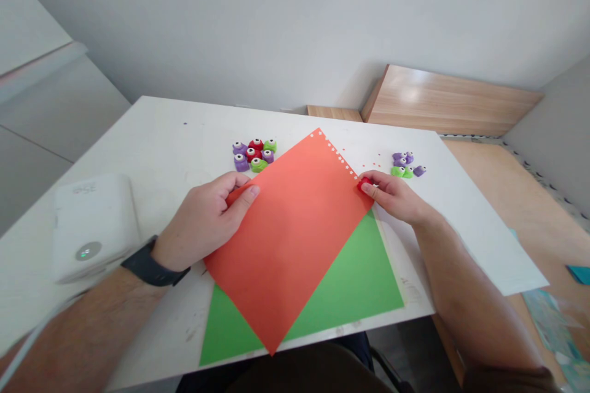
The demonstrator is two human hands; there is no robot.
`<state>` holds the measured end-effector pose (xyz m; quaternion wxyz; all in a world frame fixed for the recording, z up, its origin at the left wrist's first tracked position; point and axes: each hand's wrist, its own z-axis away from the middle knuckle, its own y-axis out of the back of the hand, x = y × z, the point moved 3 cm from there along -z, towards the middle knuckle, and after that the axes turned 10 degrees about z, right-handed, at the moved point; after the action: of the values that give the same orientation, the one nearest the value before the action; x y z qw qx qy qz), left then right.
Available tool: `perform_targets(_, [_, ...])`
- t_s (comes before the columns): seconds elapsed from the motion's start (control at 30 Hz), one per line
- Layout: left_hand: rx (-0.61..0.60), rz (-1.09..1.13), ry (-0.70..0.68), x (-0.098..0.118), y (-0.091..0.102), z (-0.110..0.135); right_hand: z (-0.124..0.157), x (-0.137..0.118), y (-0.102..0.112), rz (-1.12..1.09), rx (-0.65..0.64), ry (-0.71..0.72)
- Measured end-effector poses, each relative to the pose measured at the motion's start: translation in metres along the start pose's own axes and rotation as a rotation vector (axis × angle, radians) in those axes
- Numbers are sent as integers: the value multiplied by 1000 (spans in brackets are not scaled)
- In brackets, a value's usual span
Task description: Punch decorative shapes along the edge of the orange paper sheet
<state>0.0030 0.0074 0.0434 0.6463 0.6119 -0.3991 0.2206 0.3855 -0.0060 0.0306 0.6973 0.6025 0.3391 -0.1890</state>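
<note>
An orange sheet of paper (295, 233) is held at a slant above a green sheet of paper (354, 282) on the white table. My left hand (212, 212) pinches its left edge between thumb and fingers. At its right corner, my right hand (391, 193) grips a small red craft punch (364, 184), which sits on the paper's edge. A row of small punched holes (340, 158) runs along the upper right edge, from the top corner down to the punch. Small orange cut-outs (364, 166) lie on the table beside that edge.
Several purple, red and green craft punches (253, 153) stand behind the left hand. Further purple and green punches (402, 163) stand at the back right. A white box-shaped device (94, 221) with a cable lies at left. A wooden headboard (447, 101) stands beyond the white table (175, 135).
</note>
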Motion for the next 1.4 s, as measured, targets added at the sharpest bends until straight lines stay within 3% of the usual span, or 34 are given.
perform_targets(0.3, [-16, -1, 17, 2, 1, 1, -3, 6, -7, -18, 68, -7])
perform_targets(0.5, [-15, 5, -1, 2, 0, 0, -5, 5, -14, 90, 50, 1])
perform_targets(0.7, [-7, -2, 2, 3, 0, 0, -5, 6, -10, 45, 85, 7])
perform_targets(1.2, [12, -15, -4, -4, 0, -2, -3, 11, -11, 5, 41, 8])
perform_targets(1.4, [-17, -12, -10, -1, -1, -1, -2, 8, -18, -140, -19, 4])
